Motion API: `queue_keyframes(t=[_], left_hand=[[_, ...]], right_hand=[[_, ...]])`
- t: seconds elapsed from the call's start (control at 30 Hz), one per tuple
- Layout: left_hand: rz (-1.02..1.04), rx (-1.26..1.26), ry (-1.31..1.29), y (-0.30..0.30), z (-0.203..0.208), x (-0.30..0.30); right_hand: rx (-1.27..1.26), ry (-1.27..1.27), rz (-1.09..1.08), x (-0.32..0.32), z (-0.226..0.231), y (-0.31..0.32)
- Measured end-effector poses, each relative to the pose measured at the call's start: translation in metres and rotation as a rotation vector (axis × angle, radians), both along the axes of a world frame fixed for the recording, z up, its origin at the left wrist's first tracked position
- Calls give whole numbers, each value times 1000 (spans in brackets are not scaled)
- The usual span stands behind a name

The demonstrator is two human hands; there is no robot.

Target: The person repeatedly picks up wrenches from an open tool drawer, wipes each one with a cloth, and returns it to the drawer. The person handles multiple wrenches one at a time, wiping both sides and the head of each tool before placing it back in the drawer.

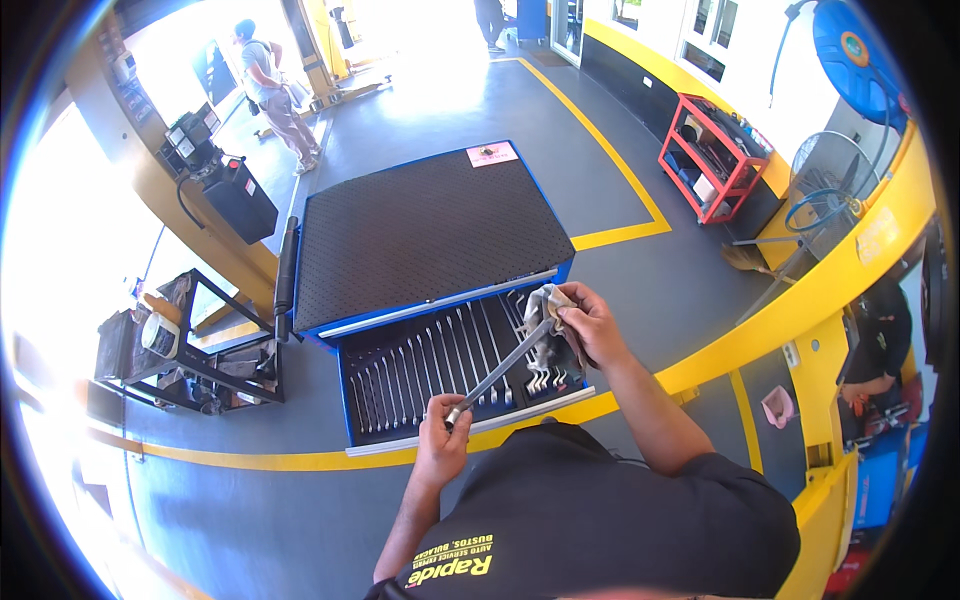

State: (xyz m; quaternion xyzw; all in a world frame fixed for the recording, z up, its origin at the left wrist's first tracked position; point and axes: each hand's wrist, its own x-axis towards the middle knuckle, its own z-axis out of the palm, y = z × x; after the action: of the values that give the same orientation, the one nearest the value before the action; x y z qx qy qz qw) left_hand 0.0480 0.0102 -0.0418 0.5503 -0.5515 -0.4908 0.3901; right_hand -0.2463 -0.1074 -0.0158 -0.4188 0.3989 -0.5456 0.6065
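A long metal wrench (502,369) slants over an open tool drawer (400,447), its round, socket-like end near me. My left hand (443,447) is closed around that near end. Higher up and to the right, my right hand (596,325) grips a crumpled, stained rag (546,350) against the far end of the wrench, which the cloth partly hides. Beneath both hands, the drawer holds a row of combination wrenches (431,362) laid side by side by size. Several bent-ended wrenches (545,380) lie at its right side, partly under the rag.
The blue tool cabinet (430,215) has a black mat on top, with a pink card (490,153) at its far corner. A black cart (225,370) stands left, a red cart (712,160) far right. A yellow beam (720,365) curves past my right arm. A person (265,85) stands far left.
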Motion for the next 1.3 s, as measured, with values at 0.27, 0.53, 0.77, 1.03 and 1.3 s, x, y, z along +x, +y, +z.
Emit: queue_keyframes(t=[0.27, 0.53, 0.77, 1.03, 1.3], left_hand=[[-117, -230, -304, -19, 3, 47], [-251, 36, -364, -30, -70, 66], [-362, 237, -227, -8, -134, -26], [-91, 88, -275, -53, -102, -15], [196, -101, 182, -109, -96, -20]], right_hand=[[-71, 755, 122, 2, -39, 32], [-24, 524, -88, 16, -153, 88], [266, -181, -503, -29, -213, 57], [93, 573, 117, -71, -169, 56], [7, 563, 172, -41, -163, 46]])
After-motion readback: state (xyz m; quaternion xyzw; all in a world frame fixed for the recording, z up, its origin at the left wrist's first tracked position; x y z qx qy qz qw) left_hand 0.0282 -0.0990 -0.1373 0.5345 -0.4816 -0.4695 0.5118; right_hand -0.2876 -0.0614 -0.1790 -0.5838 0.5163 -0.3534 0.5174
